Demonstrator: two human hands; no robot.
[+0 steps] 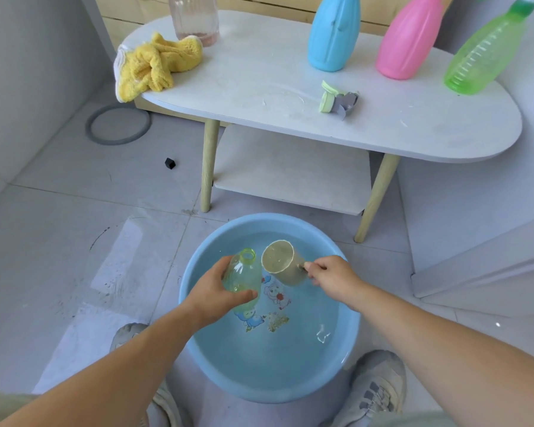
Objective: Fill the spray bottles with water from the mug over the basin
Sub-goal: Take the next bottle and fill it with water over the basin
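Over the blue basin (198, 349) of water, my left hand (216, 291) grips a small clear green bottle (240, 272) with its open neck pointing up and away. My right hand (330, 275) pinches the handle of a beige mug (282, 261), which is tilted toward the bottle's mouth, rim close beside it. The bottle's green and grey spray head (339, 100) lies on the white table (259, 72). A blue spray bottle (333, 35), a pink one (409, 41) and a large green one (484, 53) stand on the table.
A yellow cloth (154, 66) hangs over the table's left end beside a clear pink jar (195, 20). A lower shelf (290, 171) sits under the tabletop. A grey ring (117, 124) and a small black cube (170, 163) lie on the tiled floor. My shoes flank the basin.
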